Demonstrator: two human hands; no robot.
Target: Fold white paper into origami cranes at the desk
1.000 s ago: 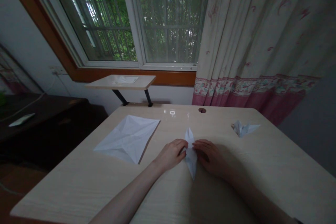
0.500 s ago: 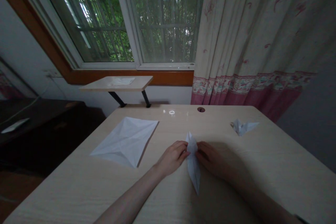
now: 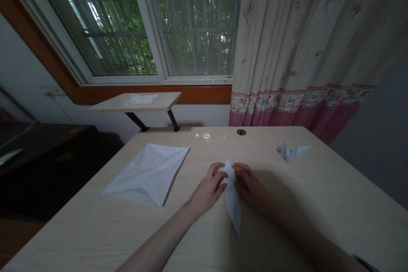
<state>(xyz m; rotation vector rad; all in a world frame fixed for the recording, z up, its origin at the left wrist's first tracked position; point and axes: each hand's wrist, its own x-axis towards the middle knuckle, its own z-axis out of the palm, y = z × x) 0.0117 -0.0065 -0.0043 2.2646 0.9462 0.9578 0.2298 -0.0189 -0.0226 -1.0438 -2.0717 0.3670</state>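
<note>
Left forearm point(image 3: 156, 238) and right forearm point(image 3: 306, 229) angle inward from bottom edge. Left hand point(image 3: 207, 191) and right hand point(image 3: 250, 187) flank folded paper point(image 3: 233, 204), curled fingers point(image 3: 219, 174) pinching its upper part, lower centre of table point(image 3: 89, 229).

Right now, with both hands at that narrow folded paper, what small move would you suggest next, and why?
I'd probably slide the right hand down the folded paper and press along it: both hands sit at its upper end, while the long lower point lies untouched on the table.
</note>
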